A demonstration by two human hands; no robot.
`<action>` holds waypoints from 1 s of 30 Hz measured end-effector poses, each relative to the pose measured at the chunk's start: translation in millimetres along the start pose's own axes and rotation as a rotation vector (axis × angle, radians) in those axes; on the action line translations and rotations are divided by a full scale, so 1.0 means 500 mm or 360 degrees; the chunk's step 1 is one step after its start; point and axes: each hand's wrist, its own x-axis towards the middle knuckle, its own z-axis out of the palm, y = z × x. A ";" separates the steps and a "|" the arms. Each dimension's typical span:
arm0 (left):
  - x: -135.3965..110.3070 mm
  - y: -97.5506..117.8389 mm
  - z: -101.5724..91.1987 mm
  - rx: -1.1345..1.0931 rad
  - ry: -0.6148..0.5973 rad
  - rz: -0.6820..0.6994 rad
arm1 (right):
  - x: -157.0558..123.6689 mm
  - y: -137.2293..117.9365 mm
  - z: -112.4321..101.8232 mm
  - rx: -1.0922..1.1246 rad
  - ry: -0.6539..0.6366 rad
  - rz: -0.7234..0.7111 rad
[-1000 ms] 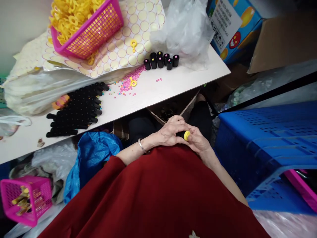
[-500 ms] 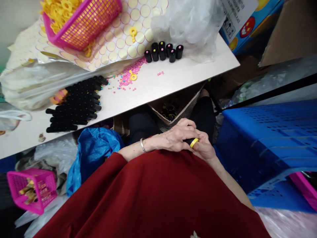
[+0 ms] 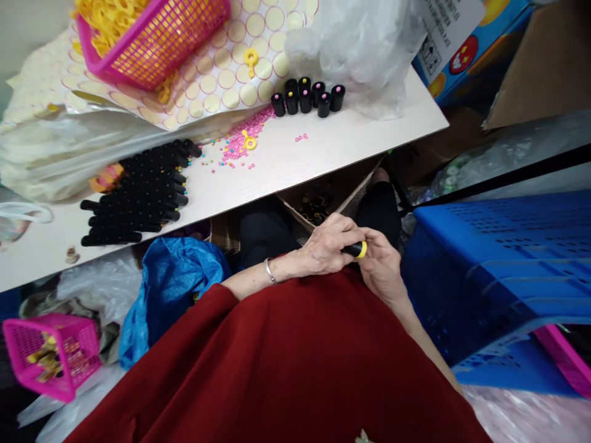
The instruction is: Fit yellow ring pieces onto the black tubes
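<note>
Above my lap, my left hand (image 3: 330, 246), with a silver bangle at the wrist, is closed around a small black tube (image 3: 351, 250). The tube lies nearly level, and its yellow ring-shaped end (image 3: 363, 249) points toward my right hand (image 3: 381, 261). My right fingers are bent and pinch at that yellow end; the fingertips are partly hidden. On the table, several black tubes (image 3: 302, 101) stand upright with pink or yellow beads in their tops. A large batch of black tubes (image 3: 138, 191) lies stacked on their sides to the left.
Pink beads (image 3: 244, 138) and a yellow ring wand (image 3: 250, 143) lie on the white table (image 3: 258, 178). A pink basket (image 3: 170, 43) holds yellow wands. Below are an open carton (image 3: 353, 200), a blue bag (image 3: 180, 271), a smaller pink basket (image 3: 53, 357) and a blue crate (image 3: 503, 258).
My right hand has shifted slightly on the yellow end, its fingers straightening a little. More of the black tube shows between my hands. Things on the table have stayed put.
</note>
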 end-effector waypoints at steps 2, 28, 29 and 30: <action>-0.003 -0.003 0.004 -0.0129 0.0041 -0.0051 | -0.008 -0.006 0.004 -0.0201 0.0147 -0.0215; -0.022 -0.025 0.022 -0.0747 0.0279 -0.0243 | -0.012 -0.059 0.001 -0.0919 0.0249 -0.0425; -0.019 -0.022 0.018 -0.0967 0.0214 -0.0435 | -0.010 -0.060 0.007 -0.0940 0.0251 -0.0415; -0.017 -0.020 0.013 -0.1183 0.0150 -0.0612 | -0.009 -0.061 0.014 -0.0973 0.0255 -0.0429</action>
